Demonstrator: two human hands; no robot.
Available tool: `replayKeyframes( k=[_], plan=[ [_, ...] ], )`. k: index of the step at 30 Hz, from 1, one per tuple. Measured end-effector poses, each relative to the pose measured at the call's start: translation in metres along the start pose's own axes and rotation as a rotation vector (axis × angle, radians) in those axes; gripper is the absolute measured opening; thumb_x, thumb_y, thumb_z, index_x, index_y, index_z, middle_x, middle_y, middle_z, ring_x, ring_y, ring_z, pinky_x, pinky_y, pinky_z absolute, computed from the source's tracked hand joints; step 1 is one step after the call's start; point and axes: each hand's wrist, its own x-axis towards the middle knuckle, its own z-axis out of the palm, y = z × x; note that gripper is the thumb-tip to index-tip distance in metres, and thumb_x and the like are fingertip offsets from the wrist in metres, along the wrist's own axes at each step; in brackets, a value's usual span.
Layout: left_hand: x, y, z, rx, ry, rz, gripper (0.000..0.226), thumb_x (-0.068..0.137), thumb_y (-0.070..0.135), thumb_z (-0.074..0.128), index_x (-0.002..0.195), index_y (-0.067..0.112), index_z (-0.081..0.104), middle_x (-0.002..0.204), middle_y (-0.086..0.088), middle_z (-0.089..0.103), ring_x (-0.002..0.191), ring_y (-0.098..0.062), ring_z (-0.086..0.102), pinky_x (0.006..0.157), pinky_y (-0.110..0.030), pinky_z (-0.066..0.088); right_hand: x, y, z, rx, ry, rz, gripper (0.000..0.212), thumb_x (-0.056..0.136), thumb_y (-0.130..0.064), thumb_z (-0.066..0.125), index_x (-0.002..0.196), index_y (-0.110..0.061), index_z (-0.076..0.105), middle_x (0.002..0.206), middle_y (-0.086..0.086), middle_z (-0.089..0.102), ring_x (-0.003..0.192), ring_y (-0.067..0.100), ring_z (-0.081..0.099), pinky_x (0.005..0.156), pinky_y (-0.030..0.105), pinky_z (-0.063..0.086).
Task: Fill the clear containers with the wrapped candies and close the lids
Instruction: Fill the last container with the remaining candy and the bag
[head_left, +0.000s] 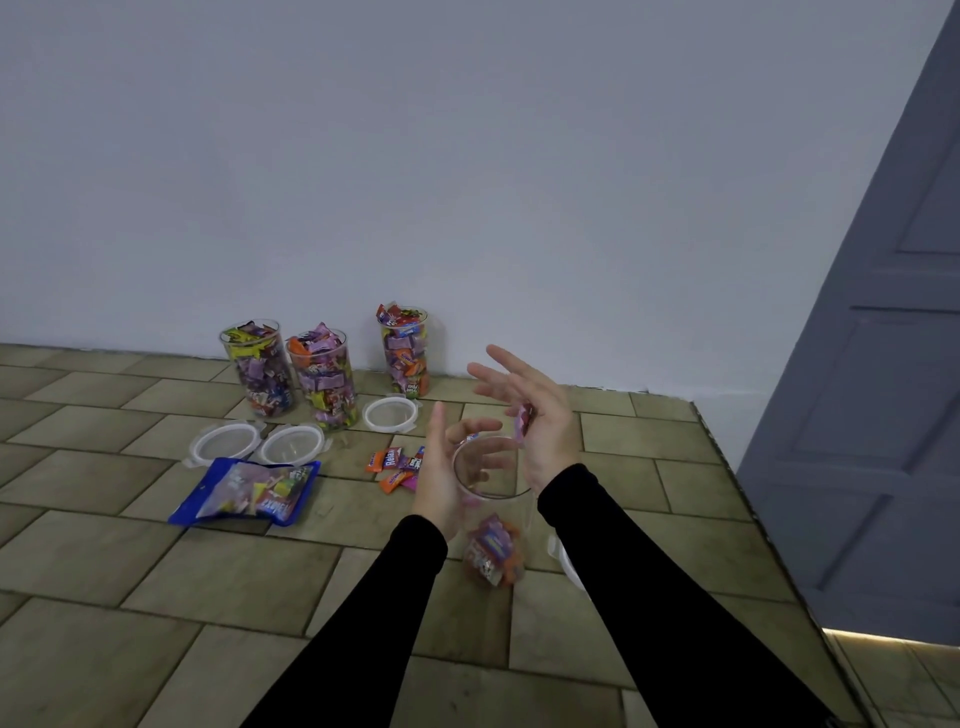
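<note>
candy (521, 425) against right hand (540, 415) above clear container (493, 499).

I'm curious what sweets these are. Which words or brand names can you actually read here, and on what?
"Relax": orange wrapper in the loose candies on the floor.
Blue bag: print shows, too blurred to read.
Wrappers in the three full containers: too small and blurred.
Pink candy at the right hand: unreadable.

tiled floor (156, 597), pale wall (467, 156) (grey door (893, 415))
</note>
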Motion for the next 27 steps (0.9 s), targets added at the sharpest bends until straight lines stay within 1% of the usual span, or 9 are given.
replayKeyframes(
  k=[3,7,10,14,17,20,22,24,27],
  plan=[
    [0.001,-0.002,0.0,-0.014,0.009,0.011,0.069,0.093,0.062,0.026,0.081,0.008,0.067,0.073,-0.016,0.071,0.06,-0.026,0.062,0.06,-0.034,0.034,-0.004,-0.001,0.003,-0.125,0.005,-0.029,0.045,0.07,-0.046,0.05,0.1,-0.021,0.074,0.108,-0.004,0.072,0.107,0.016,0.064,0.093,0.038,0.034],
    [0.003,-0.002,-0.002,0.0,-0.004,0.008,0.07,0.091,0.064,0.026,0.083,0.009,0.067,0.077,-0.016,0.071,0.066,-0.027,0.064,0.065,-0.036,0.035,-0.005,-0.004,0.006,-0.148,0.025,-0.018,0.045,0.065,-0.053,0.048,0.085,-0.023,0.074,0.103,-0.001,0.073,0.101,0.02,0.066,0.084,0.033,0.036],
    [0.003,0.0,-0.002,0.046,-0.028,0.004,0.072,0.085,0.07,0.029,0.088,0.01,0.068,0.084,-0.013,0.073,0.072,-0.023,0.066,0.062,-0.035,0.034,-0.002,-0.012,0.007,-0.166,0.028,-0.019,0.027,0.076,-0.037,0.052,0.082,-0.019,0.071,0.095,0.0,0.074,0.092,0.023,0.065,0.074,0.024,0.041],
    [0.007,0.011,-0.012,0.089,0.028,0.03,0.074,0.095,0.064,0.02,0.096,0.006,0.067,0.096,-0.011,0.073,0.089,-0.026,0.064,0.075,-0.037,0.043,0.004,-0.028,0.021,-0.152,0.046,0.019,0.019,0.094,-0.005,0.047,0.093,-0.007,0.066,0.091,0.009,0.066,0.08,0.017,0.054,0.044,0.008,0.04],
    [0.009,0.022,-0.031,0.25,0.164,0.063,0.053,0.102,0.046,0.03,0.093,0.009,0.068,0.09,-0.007,0.071,0.078,-0.018,0.061,0.059,-0.024,0.049,0.004,-0.018,0.047,-0.241,0.044,-0.066,0.018,0.09,-0.003,0.052,0.087,-0.015,0.065,0.079,0.002,0.064,0.066,0.006,0.054,0.057,0.012,0.045],
    [0.005,0.026,-0.06,0.445,0.229,0.11,0.022,0.103,0.016,0.039,0.102,0.011,0.061,0.085,-0.001,0.065,0.064,-0.003,0.062,0.051,-0.014,0.048,-0.005,0.015,0.077,-0.456,-0.019,-0.126,0.017,0.089,-0.013,0.053,0.084,-0.026,0.063,0.084,-0.003,0.067,0.074,0.012,0.061,0.07,0.026,0.052],
    [0.006,0.024,-0.087,0.634,0.232,0.107,0.015,0.101,0.01,0.042,0.111,0.014,0.053,0.089,0.004,0.057,0.072,0.0,0.06,0.058,-0.008,0.048,-0.011,0.041,0.092,-0.531,-0.044,-0.081,0.017,0.092,-0.009,0.05,0.092,-0.021,0.062,0.093,0.003,0.066,0.08,0.014,0.063,0.075,0.024,0.052],
    [0.013,0.019,-0.118,0.875,0.209,0.133,0.014,0.096,0.01,0.052,0.107,0.011,0.059,0.099,0.003,0.061,0.088,-0.007,0.061,0.071,-0.011,0.048,-0.012,0.07,0.099,-0.597,-0.023,-0.019,0.024,0.087,-0.004,0.048,0.102,-0.015,0.063,0.102,0.008,0.063,0.092,0.022,0.062,0.086,0.034,0.051],
    [0.025,0.011,-0.148,1.173,0.148,0.123,0.027,0.093,0.022,0.055,0.118,0.016,0.062,0.117,-0.006,0.061,0.113,-0.023,0.054,0.098,-0.037,0.042,-0.005,0.11,0.09,-1.038,0.07,0.064,0.036,0.083,-0.011,0.049,0.117,-0.022,0.058,0.12,0.004,0.054,0.115,0.024,0.047,0.097,0.037,0.035]
  ],
)
